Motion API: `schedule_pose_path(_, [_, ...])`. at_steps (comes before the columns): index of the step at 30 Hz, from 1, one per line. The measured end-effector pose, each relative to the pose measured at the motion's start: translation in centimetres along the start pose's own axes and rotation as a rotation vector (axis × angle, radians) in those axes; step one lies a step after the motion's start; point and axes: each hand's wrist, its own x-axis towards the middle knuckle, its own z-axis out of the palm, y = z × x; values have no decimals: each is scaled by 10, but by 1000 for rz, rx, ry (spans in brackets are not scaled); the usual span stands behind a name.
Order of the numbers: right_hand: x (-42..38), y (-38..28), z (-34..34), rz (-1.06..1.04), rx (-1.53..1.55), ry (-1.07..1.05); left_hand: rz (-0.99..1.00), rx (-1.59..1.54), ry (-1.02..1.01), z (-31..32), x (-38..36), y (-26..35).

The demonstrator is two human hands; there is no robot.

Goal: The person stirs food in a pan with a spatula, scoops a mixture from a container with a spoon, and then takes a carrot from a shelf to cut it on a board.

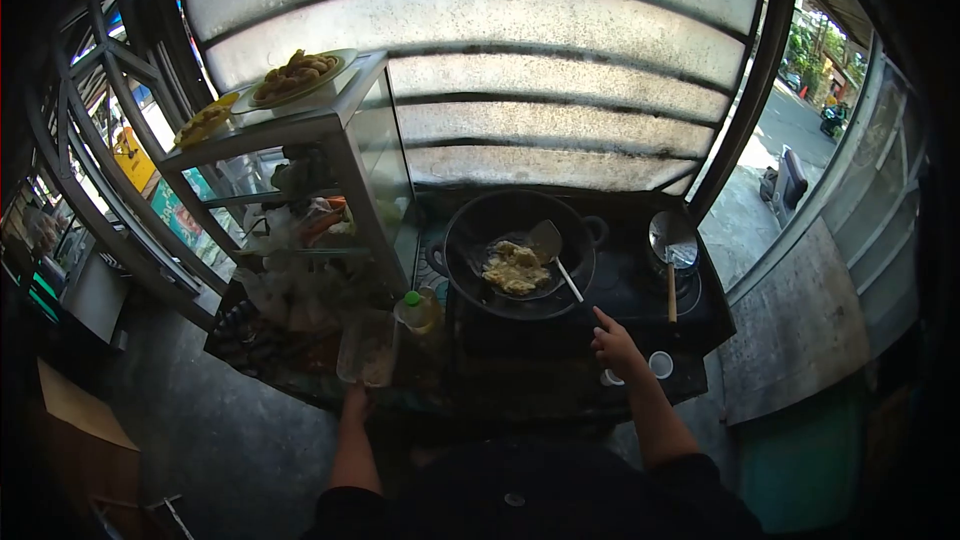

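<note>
A wok (465, 292) on the stove holds a battered, pale golden fried mass (516, 268) in oil. Leaning in it is a spatula (546, 238) whose white handle points toward me. My right hand (616, 348) is just short of the handle's end, index finger stretched out and the others partly curled, holding nothing visible. Down at the counter's front edge, my left hand (357, 400) meets the near rim of a clear plastic container (352, 348) and seems to grip it; its fingers are dark. Some pale, pinkish food (376, 365) lies inside the container.
Beside the container stands a green-capped oil bottle (420, 313). A small pan with a wooden handle (672, 285) rests on the right burner. White cups (660, 365) are near my right forearm. On the left, a glass display case (375, 160) carries a plate of fried food (300, 77).
</note>
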Motion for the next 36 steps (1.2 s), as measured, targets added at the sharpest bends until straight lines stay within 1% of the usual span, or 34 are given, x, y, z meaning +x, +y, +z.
schedule_pose_path(1, [-9, -15, 2, 172, 284, -103, -30, 39, 29, 2, -5, 3])
schedule_pose_path(2, [-15, -22, 5, 173, 281, -111, -61, 78, 58, 2, -10, 6])
schedule_pose_path(3, [-22, -29, 7, 158, 361, -98, -63, 75, 64, -1, -8, 5])
schedule_pose_path(4, [-26, -33, 8, 144, 439, -84, -89, 72, 42, -3, -5, 4])
schedule_pose_path(5, [-29, -37, 8, 146, 436, -88, -115, 70, 20, -5, -3, 2])
schedule_pose_path(7, [-33, -40, 9, 30, 306, -71, -100, 41, 13, -8, 3, -5])
schedule_pose_path(12, [-33, -23, 6, 36, 197, -140, -85, -3, -18, -13, 17, -14])
schedule_pose_path(14, [-26, -9, 5, 41, 166, -160, -48, -12, -48, -14, 18, -15])
schedule_pose_path(16, [-14, 7, 3, -126, -76, -8, -63, -5, -32, -10, 6, -6])
schedule_pose_path(17, [-13, 12, 0, -127, -76, -9, -74, 1, -20, -7, -1, -1])
schedule_pose_path(19, [-13, 9, 0, -161, -269, 126, -71, 11, -6, -6, 0, -1])
schedule_pose_path(20, [-14, 9, 1, -161, -269, 124, -72, 24, 7, -6, -1, -3])
schedule_pose_path(22, [-23, -5, 6, -267, -427, 278, -83, 27, 20, -5, -7, 0])
schedule_pose_path(23, [-21, -2, 7, -269, -426, 277, -92, 30, 29, -3, -10, 2])
schedule_pose_path(25, [-18, 3, 9, -372, -394, 270, -100, 38, 34, -4, -9, 1])
schedule_pose_path(26, [-16, 5, 9, -374, -392, 269, -109, 45, 37, -4, -9, 1])
schedule_pose_path(28, [-16, 3, 12, -162, -235, 73, -102, 45, 44, -5, -4, -1])
schedule_pose_path(31, [-2, 11, 17, -198, -212, 11, -102, 52, 63, -6, 0, -5])
schedule_pose_path(32, [4, 14, 17, -197, -210, 11, -106, 55, 73, -6, 2, -5])
schedule_pose_path(34, [11, 10, 17, -226, -261, 106, -99, 60, 65, -5, -1, -4])
schedule_pose_path(35, [13, 9, 16, -227, -260, 105, -91, 62, 57, -5, -3, -2])
schedule_pose_path(36, [10, 2, 16, -244, -325, 157, -91, 61, 59, -5, -2, -2])
